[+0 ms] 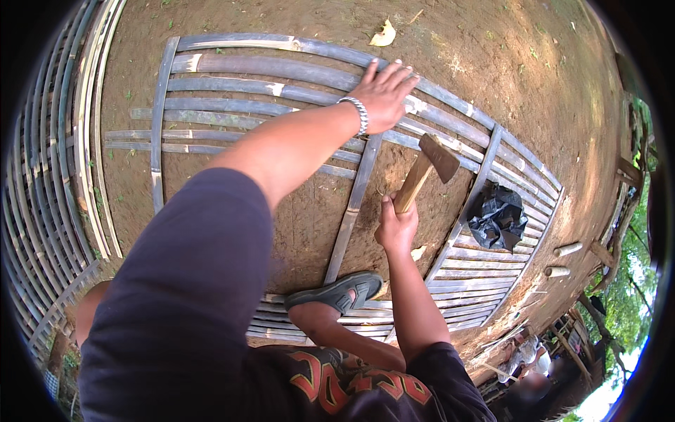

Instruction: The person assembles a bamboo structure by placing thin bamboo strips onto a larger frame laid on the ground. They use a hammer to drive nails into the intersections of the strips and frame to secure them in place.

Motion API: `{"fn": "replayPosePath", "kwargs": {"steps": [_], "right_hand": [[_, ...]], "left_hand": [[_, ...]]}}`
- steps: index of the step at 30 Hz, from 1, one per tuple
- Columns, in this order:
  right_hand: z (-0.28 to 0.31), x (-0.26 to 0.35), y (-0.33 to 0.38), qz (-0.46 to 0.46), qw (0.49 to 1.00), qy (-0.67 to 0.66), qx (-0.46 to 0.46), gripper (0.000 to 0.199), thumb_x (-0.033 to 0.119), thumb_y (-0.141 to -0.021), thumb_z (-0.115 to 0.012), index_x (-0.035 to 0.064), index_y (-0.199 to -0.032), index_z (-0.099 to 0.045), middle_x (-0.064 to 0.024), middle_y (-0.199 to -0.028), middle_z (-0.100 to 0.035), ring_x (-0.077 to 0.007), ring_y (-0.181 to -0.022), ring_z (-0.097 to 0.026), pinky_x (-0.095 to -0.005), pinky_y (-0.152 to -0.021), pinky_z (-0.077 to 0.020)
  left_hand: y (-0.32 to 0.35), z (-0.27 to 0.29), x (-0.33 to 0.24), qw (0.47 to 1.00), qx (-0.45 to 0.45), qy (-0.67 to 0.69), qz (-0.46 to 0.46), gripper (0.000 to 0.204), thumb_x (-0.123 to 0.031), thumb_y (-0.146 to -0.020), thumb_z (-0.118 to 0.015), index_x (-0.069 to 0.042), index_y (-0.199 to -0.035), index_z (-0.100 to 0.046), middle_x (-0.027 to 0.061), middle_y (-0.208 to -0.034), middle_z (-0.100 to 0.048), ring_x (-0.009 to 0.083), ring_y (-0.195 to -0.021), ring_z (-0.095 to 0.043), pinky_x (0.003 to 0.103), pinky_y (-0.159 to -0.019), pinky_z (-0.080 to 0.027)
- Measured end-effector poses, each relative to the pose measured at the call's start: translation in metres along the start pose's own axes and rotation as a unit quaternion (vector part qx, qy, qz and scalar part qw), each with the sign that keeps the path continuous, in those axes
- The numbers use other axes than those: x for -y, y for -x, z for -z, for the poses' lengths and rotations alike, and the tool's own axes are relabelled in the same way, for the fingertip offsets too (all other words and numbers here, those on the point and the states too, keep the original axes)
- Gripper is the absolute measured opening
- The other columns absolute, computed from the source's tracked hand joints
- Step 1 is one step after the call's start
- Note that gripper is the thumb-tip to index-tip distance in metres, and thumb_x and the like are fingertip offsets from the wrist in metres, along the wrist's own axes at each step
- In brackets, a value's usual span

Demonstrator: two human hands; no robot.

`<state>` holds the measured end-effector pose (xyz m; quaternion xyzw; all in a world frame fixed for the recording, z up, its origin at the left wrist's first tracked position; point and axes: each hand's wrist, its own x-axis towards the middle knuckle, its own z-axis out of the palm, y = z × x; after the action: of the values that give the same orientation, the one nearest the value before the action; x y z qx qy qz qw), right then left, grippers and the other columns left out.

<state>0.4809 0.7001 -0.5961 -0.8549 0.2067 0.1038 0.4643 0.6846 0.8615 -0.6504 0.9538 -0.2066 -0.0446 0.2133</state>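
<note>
Left hand [383,95]: we press it flat, open, on the bamboo slats [281,70].
Right hand [395,226]: we grip the hammer [425,169], nearer; handle slants toward the frame's far edge.

Outdoors on bare brown dirt ground [534,63] in daylight, dry leaf [384,34] lying on it, green trees [633,288] beyond

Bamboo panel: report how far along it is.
Done: slats lie across the crosspieces of the bamboo panel at both ends. In hand: left hand presses a slat; right hand holds a hammer. Left: the middle, where bare dirt shows.
</note>
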Motion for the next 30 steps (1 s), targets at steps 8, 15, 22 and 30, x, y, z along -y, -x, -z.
{"fn": "replayPosePath", "kwargs": {"steps": [8, 15, 22, 30], "right_hand": [[-0.034, 0.021, -0.042, -0.08, 0.992, -0.059, -0.072, 0.028, 0.02, -0.087, -0.079, 0.002, -0.104, -0.065, -0.0122, -0.098, -0.075, -0.0219, -0.092, -0.071, -0.0351, -0.087, -0.0534], [-0.044, 0.025, -0.051, -0.072, 0.993, -0.065, -0.061, 0.028, 0.019, -0.083, -0.08, 0.0041, -0.104, -0.069, -0.0166, -0.1, -0.074, -0.0303, -0.094, -0.072, -0.039, -0.087, -0.0534], [-0.041, 0.022, -0.057, -0.099, 0.993, -0.051, -0.024, 0.029, 0.019, -0.082, -0.081, 0.0077, -0.106, -0.07, -0.0201, -0.098, -0.074, -0.037, -0.095, -0.072, -0.043, -0.086, -0.0544], [-0.041, 0.02, -0.054, -0.078, 0.993, -0.082, -0.041, 0.029, 0.018, -0.082, -0.08, 0.0066, -0.106, -0.069, -0.0204, -0.098, -0.074, -0.0373, -0.095, -0.072, -0.0426, -0.087, -0.0547]], "left_hand": [[0.127, 0.044, 0.022, 0.992, -0.054, 0.1, -0.057, 0.03, -0.019, -0.084, -0.077, -0.012, -0.113, -0.073, 0.0043, -0.112, -0.064, 0.026, -0.11, -0.058, 0.043, -0.097, -0.043], [0.135, 0.025, 0.019, 0.997, -0.049, 0.051, -0.009, 0.028, -0.022, -0.082, -0.079, -0.014, -0.108, -0.076, 0.0015, -0.102, -0.065, 0.0237, -0.101, -0.06, 0.042, -0.091, -0.044], [0.13, 0.017, 0.017, 0.997, -0.067, 0.008, -0.038, 0.03, -0.021, -0.078, -0.083, -0.014, -0.107, -0.077, 0.0018, -0.099, -0.066, 0.0232, -0.096, -0.06, 0.039, -0.087, -0.043], [0.129, 0.014, 0.015, 0.995, -0.08, 0.006, -0.053, 0.027, -0.017, -0.079, -0.082, -0.014, -0.105, -0.077, 0.0034, -0.098, -0.065, 0.0235, -0.095, -0.061, 0.039, -0.087, -0.042]]}}
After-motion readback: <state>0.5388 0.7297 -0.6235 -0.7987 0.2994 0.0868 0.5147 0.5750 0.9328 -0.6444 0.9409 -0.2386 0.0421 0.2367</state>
